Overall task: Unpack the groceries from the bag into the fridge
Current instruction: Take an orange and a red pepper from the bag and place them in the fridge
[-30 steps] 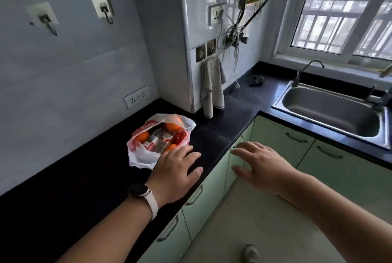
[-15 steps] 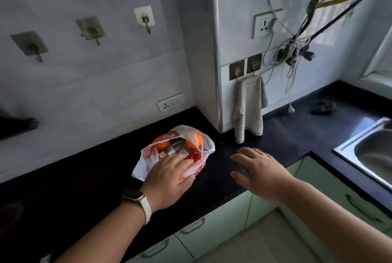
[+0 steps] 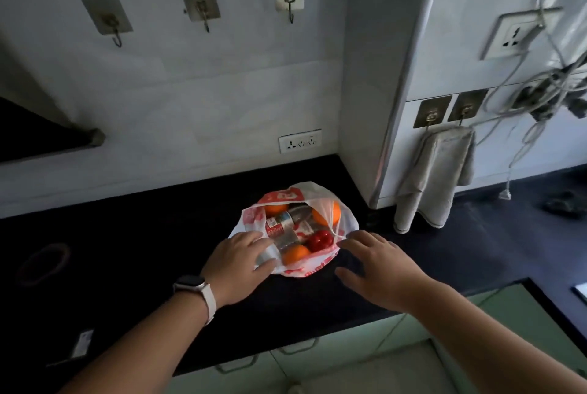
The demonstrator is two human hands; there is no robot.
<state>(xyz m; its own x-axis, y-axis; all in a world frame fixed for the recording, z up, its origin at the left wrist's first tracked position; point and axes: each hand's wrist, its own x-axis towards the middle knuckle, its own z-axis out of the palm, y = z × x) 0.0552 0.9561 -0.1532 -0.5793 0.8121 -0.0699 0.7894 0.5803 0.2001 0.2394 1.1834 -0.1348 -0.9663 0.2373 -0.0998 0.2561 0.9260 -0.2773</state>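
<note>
The grocery bag (image 3: pixel 293 228) is lying mouth-up on the dark counter (image 3: pixel 127 266), directly ahead between my hands. My left hand (image 3: pixel 241 263) is touching its near-left edge, grip indiscernible; my right hand (image 3: pixel 378 269), fingers spread and empty, is hovering just beside its right rim.

We held our left hand (image 3: pixel 237 262) and right hand (image 3: pixel 379 269) out ahead, fingers loosely spread (both palms facing down).

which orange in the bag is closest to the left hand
The orange at the near edge of the bag, next to the red fruit, right by the left hand; the other two sit at the far side.
</note>
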